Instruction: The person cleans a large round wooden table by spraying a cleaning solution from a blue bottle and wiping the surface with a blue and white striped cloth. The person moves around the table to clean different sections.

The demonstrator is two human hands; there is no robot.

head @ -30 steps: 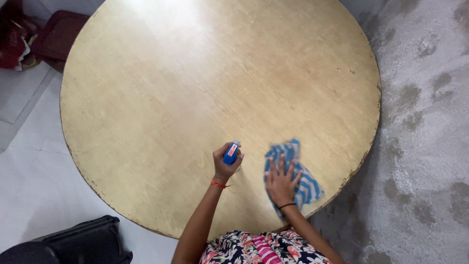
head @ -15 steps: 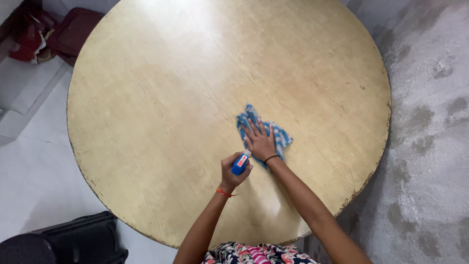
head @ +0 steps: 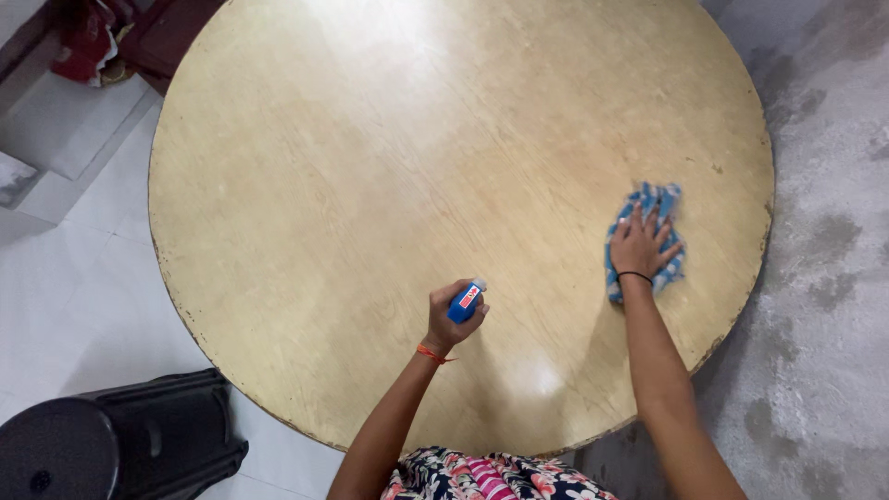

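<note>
Wooden and round, the counter (head: 370, 167) fills most of the head view, pale yellow with a worn, chipped edge. The left hand (head: 454, 319) is at about 6 o'clock on the counter; its grip is closed around a small blue bottle (head: 466, 300) with a white cap, which points toward 1 o'clock and is held above the wood. An orange thread sits around this wrist. The right hand (head: 639, 245) is at about 3 o'clock, near the counter's edge. It lies flat with the fingers spread, the grip open, and it presses on a crumpled blue and white striped cloth (head: 662, 202) that touches the surface. A thin black band circles this wrist. On the floor, at 7 o'clock, stands a black stool (head: 111, 444). At 11 o'clock, beyond the counter, some dark red things (head: 88, 37) lie blurred.
</note>
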